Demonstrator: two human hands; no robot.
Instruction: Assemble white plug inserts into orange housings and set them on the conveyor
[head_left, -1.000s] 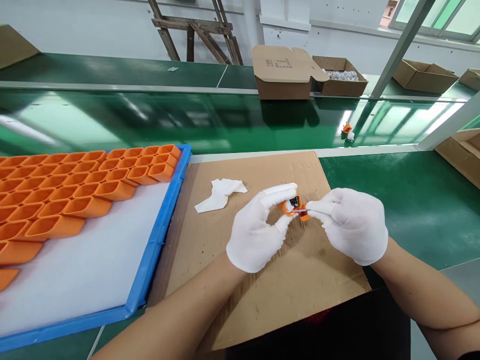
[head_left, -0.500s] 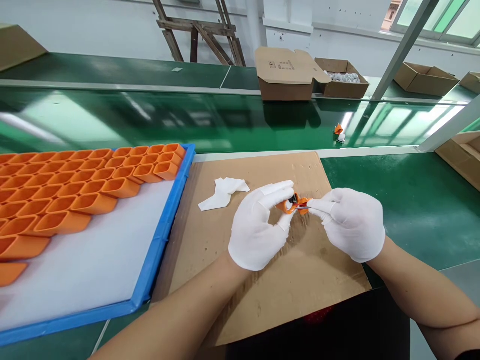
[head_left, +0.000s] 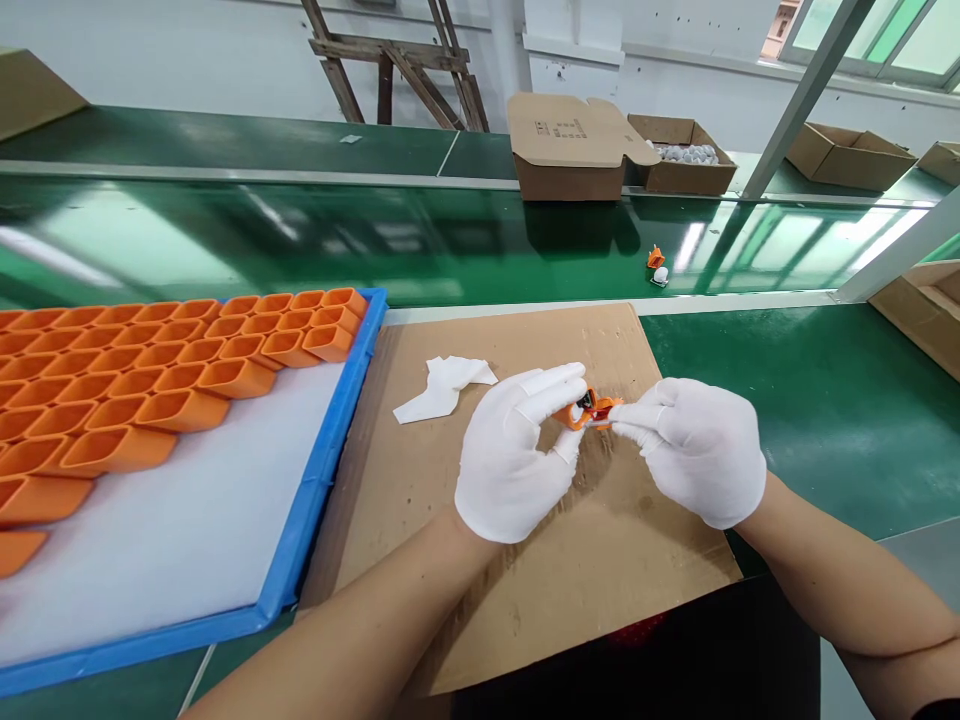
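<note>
My left hand (head_left: pixel 519 455), in a white glove, is closed on a small orange plastic part (head_left: pixel 576 416) with black and white pieces inside it. Thumb and fingertips grip it from the left, just above the cardboard sheet. My right hand (head_left: pixel 694 450), also gloved in white, pinches a thin metal tool (head_left: pixel 600 424) whose tip is at the part's right side. Most of that tool is hidden by the fingers, so its exact kind is unclear. On the cardboard sheet (head_left: pixel 525 620), left of my hands, lies a torn piece of white paper (head_left: pixel 444 388).
A blue-edged tray (head_left: pixel 315 480) at left carries rows of orange hollow shells (head_left: pixel 120 448). Beyond the cardboard runs a green conveyor belt (head_left: pixel 450 270) with a small orange and white assembly (head_left: pixel 657 266). Cardboard boxes (head_left: pixel 568 180) stand behind, one box (head_left: pixel 686 178) holding white pieces.
The orange and white assembly on the conveyor has moved left. My right fingertips are slightly nearer the orange part, and less of the metal tool shows. My left hand stays almost still.
</note>
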